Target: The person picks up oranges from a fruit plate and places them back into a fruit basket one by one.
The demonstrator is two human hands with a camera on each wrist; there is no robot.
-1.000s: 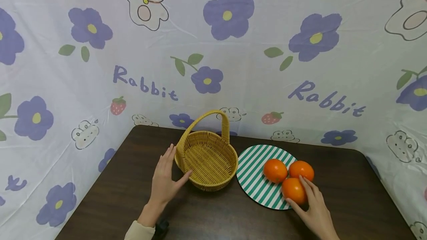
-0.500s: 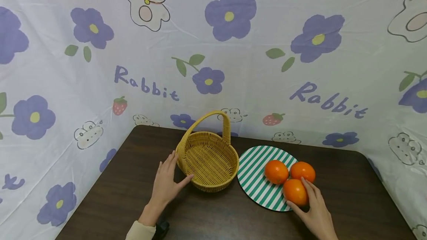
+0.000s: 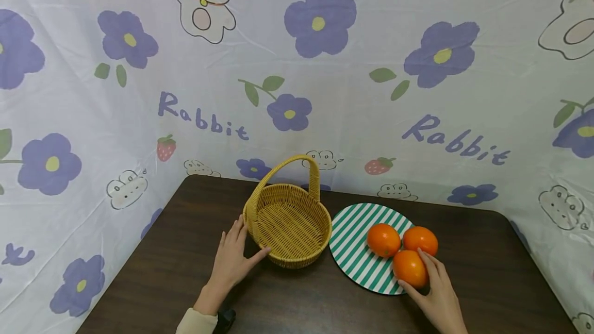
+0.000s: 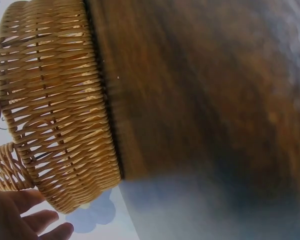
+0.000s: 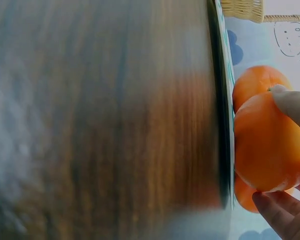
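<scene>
A round wicker basket [image 3: 291, 223] with a tall arched handle stands mid-table. My left hand [image 3: 232, 262] lies along its left side, fingers extended and the thumb touching the front rim. In the left wrist view the woven wall [image 4: 60, 110] fills the upper left, with fingertips [image 4: 42, 220] beside the handle's foot. To the right, three oranges sit together on a plate [image 3: 355, 251] with green and white stripes. My right hand [image 3: 440, 290] holds the nearest orange [image 3: 410, 269] between thumb and fingers. Behind it are a left orange [image 3: 383, 240] and a right orange [image 3: 420, 241].
The dark wooden table [image 3: 315, 303] has rounded back corners. A white cloth [image 3: 352, 92] printed with purple flowers and rabbits hangs behind and at both sides. A small black object [image 3: 225, 318] shows beside the left wrist.
My left hand's fingertips have slid slightly down the basket's side. The right hand keeps its hold on the nearest orange, and the basket, plate and oranges stay in place.
</scene>
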